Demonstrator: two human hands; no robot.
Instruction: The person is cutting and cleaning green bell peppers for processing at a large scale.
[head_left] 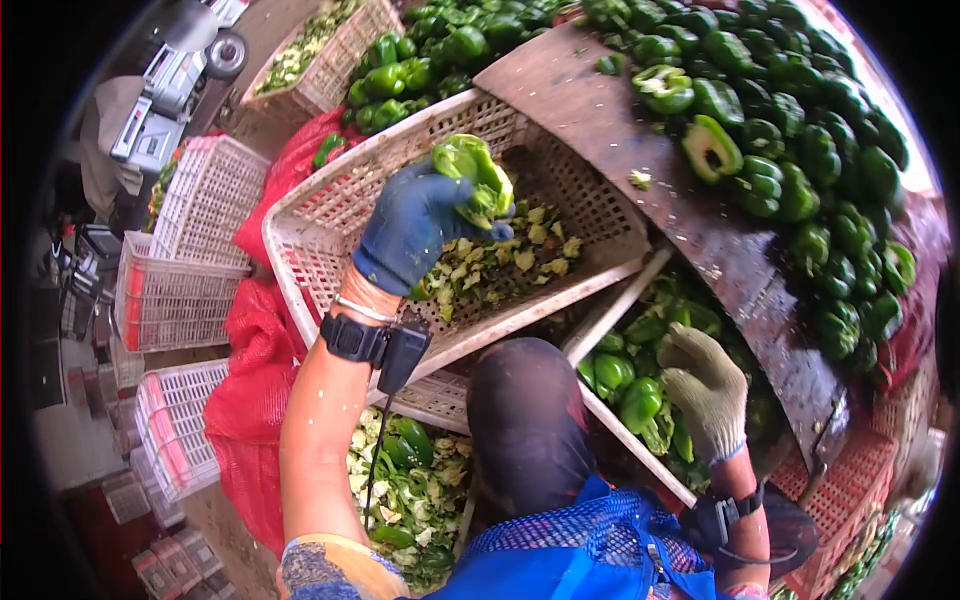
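Note:
My left hand [410, 225], in a blue glove, grips a light green, cut-open pepper [472, 180] above a dirty white crate [300, 215] that has pale pepper scraps [525, 255] in it. On the right, my right hand [705, 385], in a pale knitted glove, hovers over or rests near green peppers [640, 400] in a second crate [640, 455]. Its fingers are curled, and whether anything lies under them is hidden.
A worn board [640, 180] slopes across the upper right with many green peppers [780, 120] heaped on it. Red mesh sacks [255, 400] and stacked crates [205, 220] stand at left. Below, another crate holds scraps and peppers [410, 490].

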